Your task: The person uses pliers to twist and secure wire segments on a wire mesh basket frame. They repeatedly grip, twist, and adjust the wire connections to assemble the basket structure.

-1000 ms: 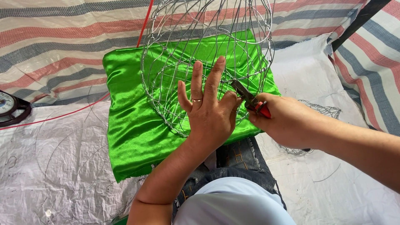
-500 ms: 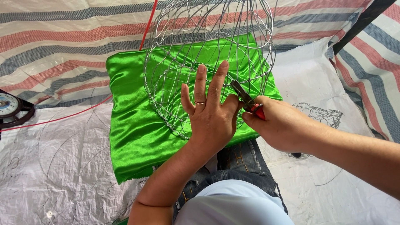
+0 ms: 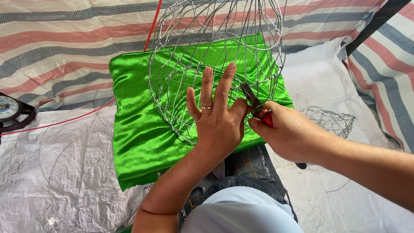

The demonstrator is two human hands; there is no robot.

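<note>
The left hand [image 3: 217, 123] lies open, fingers spread flat against the wire frame [image 3: 215, 56], seemingly to steady the mesh while the tool works; the right hand [image 3: 286, 131] is closed around red-handled pliers [image 3: 255, 105], whose jaws meet the wire just beside the left thumb; the frame rests on its side across a green cloth [image 3: 142, 133], which cushions it over the striped tarp [image 3: 64, 39]; a smaller wire piece [image 3: 330, 121] lies well apart to the right; a dial [image 3: 10, 108] sits at the left edge. Compared with a second ago, hands and frame sit much the same; only the view has shifted slightly.
</note>
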